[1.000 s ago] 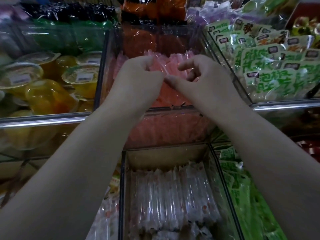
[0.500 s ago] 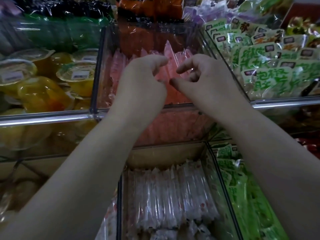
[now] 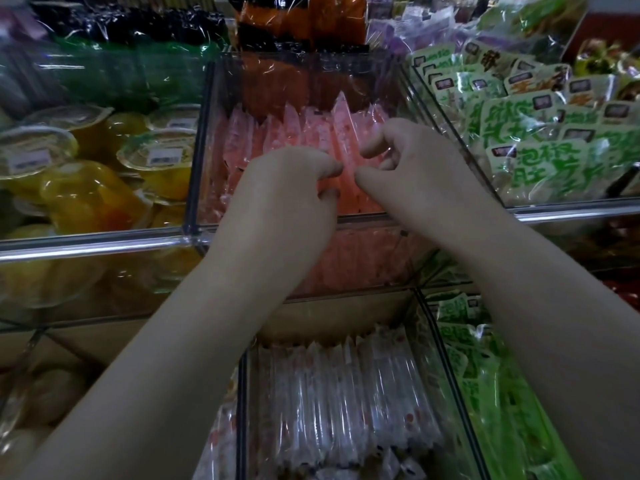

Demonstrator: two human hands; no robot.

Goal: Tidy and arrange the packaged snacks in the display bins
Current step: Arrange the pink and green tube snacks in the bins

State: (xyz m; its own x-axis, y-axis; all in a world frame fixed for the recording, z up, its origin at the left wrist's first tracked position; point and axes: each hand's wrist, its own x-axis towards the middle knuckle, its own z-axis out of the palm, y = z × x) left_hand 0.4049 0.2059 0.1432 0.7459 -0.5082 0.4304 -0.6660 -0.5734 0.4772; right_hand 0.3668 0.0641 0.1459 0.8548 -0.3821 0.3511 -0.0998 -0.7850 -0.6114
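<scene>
A silver rail (image 3: 93,249) and a red board (image 3: 618,26)
The silver rail is shiny and runs from side to side across the shelf front. The red board sits in the far right top corner, partly hidden.

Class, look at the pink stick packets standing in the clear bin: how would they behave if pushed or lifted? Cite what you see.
The pink stick packets are probably light and somewhat floppy: slim, in thin film. Likely slippery, since the film glints. Leaning on end in a row in the clear bin, they may topple together if pushed.
</scene>
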